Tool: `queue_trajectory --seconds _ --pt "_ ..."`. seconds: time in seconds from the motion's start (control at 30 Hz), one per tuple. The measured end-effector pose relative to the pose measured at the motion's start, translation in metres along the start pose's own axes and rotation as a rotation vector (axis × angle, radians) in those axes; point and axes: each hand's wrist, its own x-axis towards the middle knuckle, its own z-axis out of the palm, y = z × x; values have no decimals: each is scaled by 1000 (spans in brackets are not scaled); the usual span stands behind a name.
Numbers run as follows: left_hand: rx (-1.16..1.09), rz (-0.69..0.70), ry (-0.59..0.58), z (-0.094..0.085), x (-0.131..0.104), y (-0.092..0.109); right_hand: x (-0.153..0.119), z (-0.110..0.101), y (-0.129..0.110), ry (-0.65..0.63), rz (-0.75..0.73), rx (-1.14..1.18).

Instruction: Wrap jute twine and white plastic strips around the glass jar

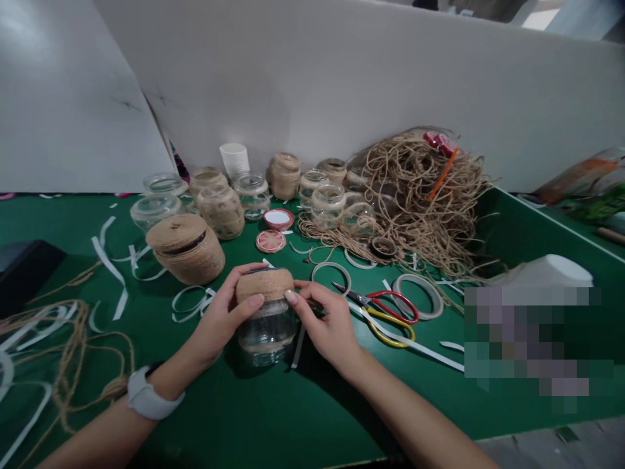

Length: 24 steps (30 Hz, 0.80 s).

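A clear glass jar (pixel 268 332) with a band of twine round its upper part (pixel 266 284) is between my hands at the middle front. My left hand (pixel 229 309) grips the jar from the left, its thumb on the twine band. From the right, my right hand (pixel 325 316) holds the band's edge with its thumb, the other fingers partly hidden behind. Just behind my left hand stands a wide twine-covered jar (pixel 188 251). Red-and-yellow-handled scissors (pixel 378 309) lie right of my right hand, close to rolls of tape (pixel 420 296).
Glass and twine-wrapped jars (pixel 222 212) stand behind, near white cups (pixel 235 159) and two lids (pixel 271 241). A large twine heap (pixel 420 182) fills the back right. White strips (pixel 114 270) and loose twine (pixel 73 358) lie left. A white container (pixel 547 270) is right.
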Motion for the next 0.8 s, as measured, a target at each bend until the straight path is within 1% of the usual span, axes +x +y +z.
queue_trajectory --seconds 0.13,0.27,0.37,0.47,0.57,0.67,0.7,0.8 --pt "6 -7 32 1 0 1 1 0 0 -4 -28 -17" --pt "-64 -52 39 2 -1 3 1 0 -1 -25 -43 -27" --pt "-125 -60 22 2 -2 4 1 0 -3 -50 -45 -21" --pt "-176 -93 -32 -1 -1 3 1 -1 -4 -80 -42 5" --pt "-107 -69 -69 -3 1 1 1 -2 -4 -86 -63 1" --pt "52 10 -20 -5 4 1 0 -2 -4 -73 -101 -27" --pt "94 16 -8 -5 4 2 0 -1 -4 -69 -112 -31" --pt "119 -38 -11 -5 4 4 -1 0 -3 -57 -133 -32"
